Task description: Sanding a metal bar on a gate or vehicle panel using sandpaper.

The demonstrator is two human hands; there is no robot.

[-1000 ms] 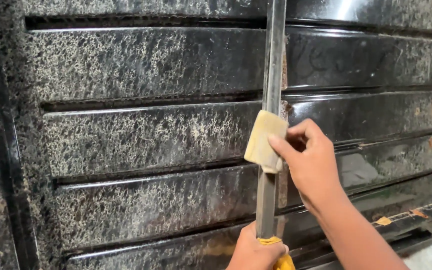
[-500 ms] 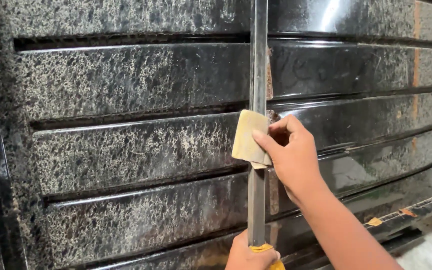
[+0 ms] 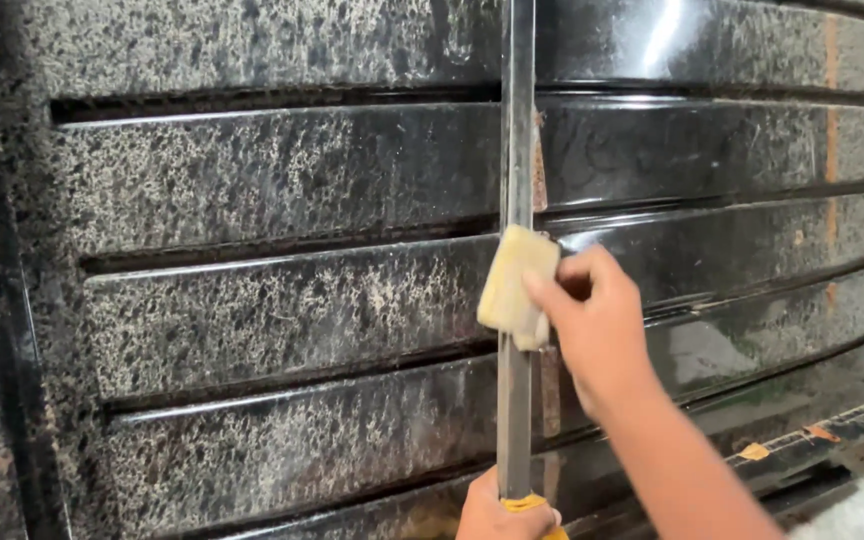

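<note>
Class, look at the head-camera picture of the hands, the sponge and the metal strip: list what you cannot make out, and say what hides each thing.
- Left hand: mostly cut off by the bottom edge.
- Yellow handle: only a sliver shows, covered by that hand and the edge.
- Metal strip: its top runs off the upper edge; its middle hides behind the yellow sponge.
- Right hand: its palm faces away.

We see that our right hand [image 3: 597,325] and its yellowish sponge [image 3: 517,287] have crept left against the upright metal bar [image 3: 517,150], while the grooved black panel [image 3: 252,200] has drifted lower in view.
</note>
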